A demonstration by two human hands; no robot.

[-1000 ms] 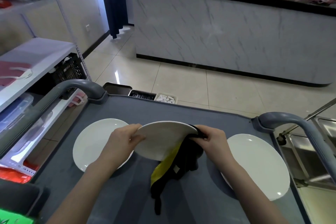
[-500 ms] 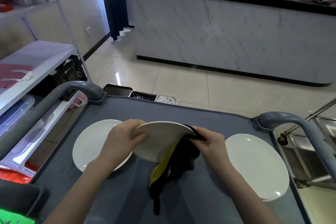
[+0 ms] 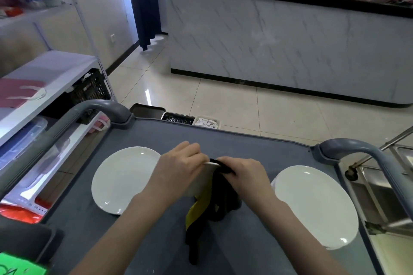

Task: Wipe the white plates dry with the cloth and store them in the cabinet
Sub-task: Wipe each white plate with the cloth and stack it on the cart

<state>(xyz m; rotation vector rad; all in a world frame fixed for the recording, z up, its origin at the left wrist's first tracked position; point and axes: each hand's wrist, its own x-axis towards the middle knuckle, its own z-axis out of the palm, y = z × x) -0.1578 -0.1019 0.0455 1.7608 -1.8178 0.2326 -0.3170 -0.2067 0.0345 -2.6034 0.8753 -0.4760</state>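
A white plate (image 3: pixel 199 182) is held on edge over the tabletop (image 3: pixel 245 145), its left side gripped by the left hand (image 3: pixel 178 171), its top rim pinched through the cloth (image 3: pixel 218 202) by the right hand (image 3: pixel 247 177).

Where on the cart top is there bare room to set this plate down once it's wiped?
Widest bare patch: the far strip of the cart top, between the plates and the far rim. The centre is crowded: left hand and right hand grip the lifted plate and cloth between the left plate and right plate.

Plate (image 3: pixel 199 185) w/ cloth (image 3: pixel 221 197) above cart (image 3: pixel 245 147)
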